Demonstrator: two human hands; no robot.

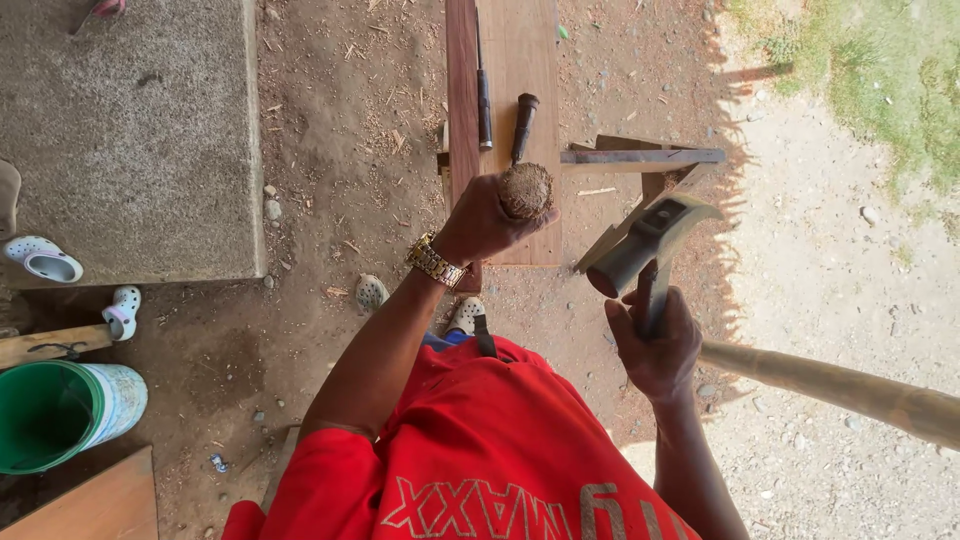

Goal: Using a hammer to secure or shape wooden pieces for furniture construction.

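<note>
1. The left hand (pixel 480 222) has its fingers wrapped tight round a wooden-handled chisel (pixel 526 190), whose frayed, rounded butt end shows above the fist; the tool stands over the near end of the long wooden plank (pixel 515 60).
2. A gold wristwatch (pixel 436 263) sits on the left wrist, just on the near side of the plank's end.
3. The right hand (pixel 655 345) has its fingers closed round the handle of a claw hammer (pixel 648 240); the hammer is raised to the right of the plank, its round face pointing down and toward the plank, apart from the chisel's butt.
4. On the plank, beyond the fist, lie a second chisel with a dark handle (pixel 523 125) and a thin dark tool (pixel 484 108), side by side.
5. A flat metal bar (pixel 642 156) reaches out from the plank's right edge, over wooden offcuts.
6. Two sandalled feet (pixel 372 292) stand on dirt just below the plank's near end.
7. Well left of the plank are a concrete slab (pixel 130 130), a green bucket (pixel 60 412) and small pale clogs (pixel 122 310).
8. A thick pale pole (pixel 850 388) slants across, far right of the plank.
</note>
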